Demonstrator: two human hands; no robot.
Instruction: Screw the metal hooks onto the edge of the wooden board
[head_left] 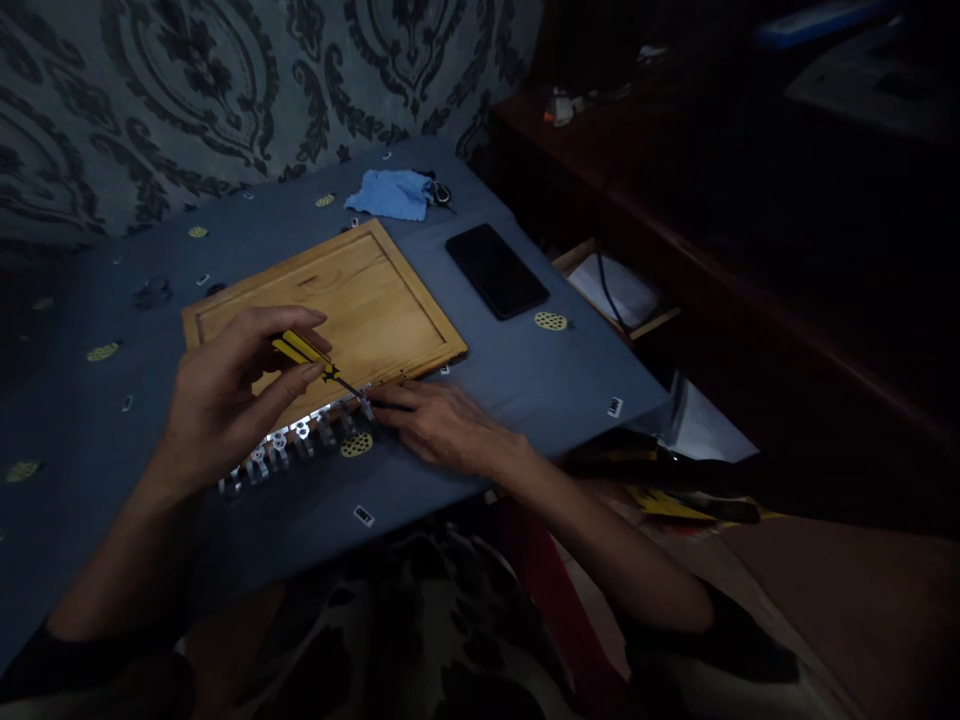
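Observation:
My left hand (pixel 244 390) is closed round the handle of a yellow and black screwdriver (pixel 300 348). The shaft slants down to the right, its tip at the right end of a metal strip of hooks (pixel 302 432). Several shiny curved pieces stick out along that strip, which runs by the near edge of a wooden board (pixel 330 310) with a grooved border. At the strip's right end, the fingers of my right hand (pixel 450 428) press together on the last hook, close to the screwdriver tip. Any screw there is too small to make out.
A black phone (pixel 496 270) lies right of the board on the blue patterned tablecloth (pixel 480 490). Behind the board are a light blue cloth (pixel 390 193) with keys beside it. An open drawer (pixel 615 285) and dark furniture stand to the right.

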